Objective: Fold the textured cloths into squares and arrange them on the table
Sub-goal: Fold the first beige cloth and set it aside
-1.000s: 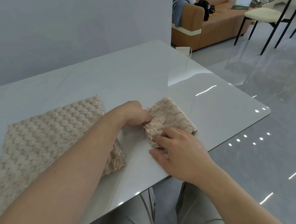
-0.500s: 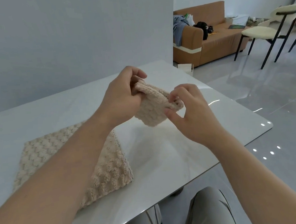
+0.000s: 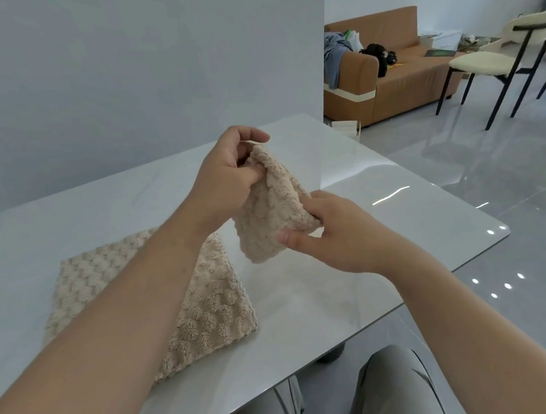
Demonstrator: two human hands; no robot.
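Both hands hold a small folded cloth [image 3: 270, 207] up in the air above the white table [image 3: 356, 292]. The left hand [image 3: 226, 181] grips its far top corner, fingers curled round the edge; the right hand [image 3: 337, 234] pinches its near right corner between thumb and fingers. A second cloth [image 3: 208, 306] — larger, bubbled, beige — lies flat on the table to the left, partly under the left forearm. Far right stand a brown sofa [image 3: 396, 84] and a chair [image 3: 497, 55].
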